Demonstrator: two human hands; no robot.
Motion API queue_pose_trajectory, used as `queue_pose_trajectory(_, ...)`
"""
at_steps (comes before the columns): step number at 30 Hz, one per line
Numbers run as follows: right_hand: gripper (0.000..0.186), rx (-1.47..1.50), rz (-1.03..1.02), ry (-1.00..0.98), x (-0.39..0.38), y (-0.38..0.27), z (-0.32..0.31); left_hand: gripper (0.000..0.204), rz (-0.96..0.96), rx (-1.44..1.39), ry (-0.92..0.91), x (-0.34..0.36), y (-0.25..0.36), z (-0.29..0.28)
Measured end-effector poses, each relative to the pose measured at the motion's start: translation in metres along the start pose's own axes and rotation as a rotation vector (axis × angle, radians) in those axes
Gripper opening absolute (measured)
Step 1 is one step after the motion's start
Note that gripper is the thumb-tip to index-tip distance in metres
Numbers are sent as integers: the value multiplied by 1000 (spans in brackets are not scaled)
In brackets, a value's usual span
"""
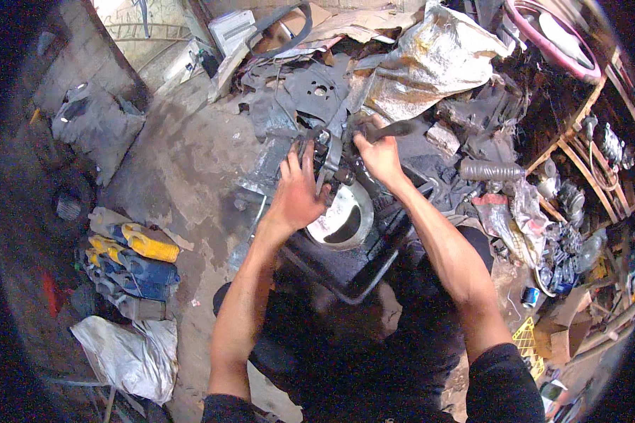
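Observation:
My left hand (296, 190) is closed over a greasy metal part (328, 158) with a curved, silvery rim, its fingers lying along the near left side. A thick dark handle (396, 129) sticks out to the right from my right hand (379, 149), which is closed around it. The working end of that tool is hidden or too dark to make out. Just below the part stands a round metal bowl (365, 227), with dark liquid in its bottom. Bowl and part rest on a black tray-like panel (317, 271) in front of my knees.
Dark flat metal pieces (307, 88) lie beyond my hands, beside a dirty white sack (437, 60). Yellow and blue plastic containers (148, 243) are stacked at left, near a white bag (137, 352). A plastic bottle (490, 169) and wooden rack (589, 166) are at right.

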State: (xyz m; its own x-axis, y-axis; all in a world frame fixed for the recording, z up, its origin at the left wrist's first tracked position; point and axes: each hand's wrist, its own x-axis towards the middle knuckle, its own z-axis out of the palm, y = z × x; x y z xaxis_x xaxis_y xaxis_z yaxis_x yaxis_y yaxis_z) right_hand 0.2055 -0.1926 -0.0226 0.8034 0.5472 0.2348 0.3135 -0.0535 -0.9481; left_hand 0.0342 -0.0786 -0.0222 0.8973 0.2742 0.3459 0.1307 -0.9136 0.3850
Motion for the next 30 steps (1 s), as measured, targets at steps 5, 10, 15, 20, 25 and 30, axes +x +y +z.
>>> queue_pose_trajectory(5,55,-49,-245,-134,-22,-14,17,86,12,36,27,-7,-9,2)
queue_pose_trajectory(10,45,-284,-158,-28,14,19,-6,87,47,11,27,3,0,2)
queue_pose_trajectory(15,36,34,-301,-122,-18,-21,10,91,11,62,-3,-11,-8,-3)
queue_pose_trajectory(20,34,-69,-171,3,0,15,-5,91,34,6,-10,1,-5,6)
queue_pose_trajectory(25,31,-130,-398,-375,-46,-29,1,88,105,57,5,-7,-17,0)
queue_pose_trajectory(30,35,-268,-430,159,5,10,-16,90,9,19,7,2,-3,4)
